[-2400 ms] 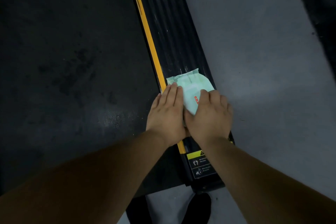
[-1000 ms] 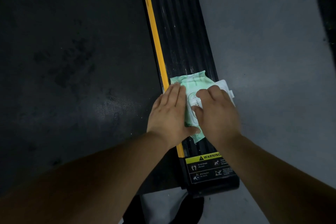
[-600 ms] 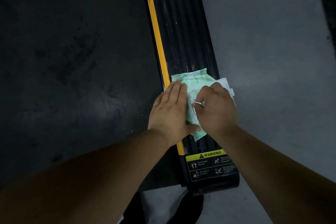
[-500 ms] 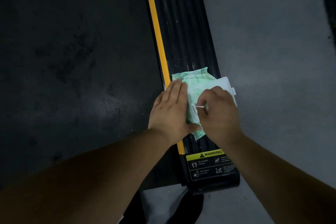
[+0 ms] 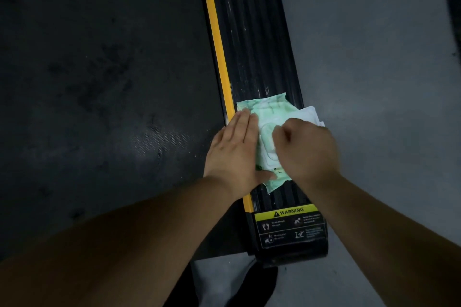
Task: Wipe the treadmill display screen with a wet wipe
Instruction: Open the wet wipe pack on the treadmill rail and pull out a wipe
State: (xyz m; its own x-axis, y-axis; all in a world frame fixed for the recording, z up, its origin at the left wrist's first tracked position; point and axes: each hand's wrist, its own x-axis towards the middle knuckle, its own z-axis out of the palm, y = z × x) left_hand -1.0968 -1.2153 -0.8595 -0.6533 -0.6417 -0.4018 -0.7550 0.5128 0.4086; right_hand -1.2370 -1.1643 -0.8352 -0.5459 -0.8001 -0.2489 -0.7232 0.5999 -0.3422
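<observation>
Green wipe pack (image 5: 269, 109) lies on the treadmill side rail (image 5: 252, 40), overhanging its right edge. Our left hand (image 5: 234, 149) presses it flat, fingers straight; our right hand (image 5: 304, 149) curls over its opening, grip unclear.

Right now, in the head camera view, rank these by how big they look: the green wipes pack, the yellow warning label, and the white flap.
1. Green wipes pack, though hands hide part of it
2. Yellow warning label, similar in look, so unsure
3. White flap, mostly hidden

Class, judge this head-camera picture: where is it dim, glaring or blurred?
Head view: dim overall; a glare patch on the dark belt; the right hand is motion-blurred over the wipes pack; the left hand and warning label are sharper.
</observation>
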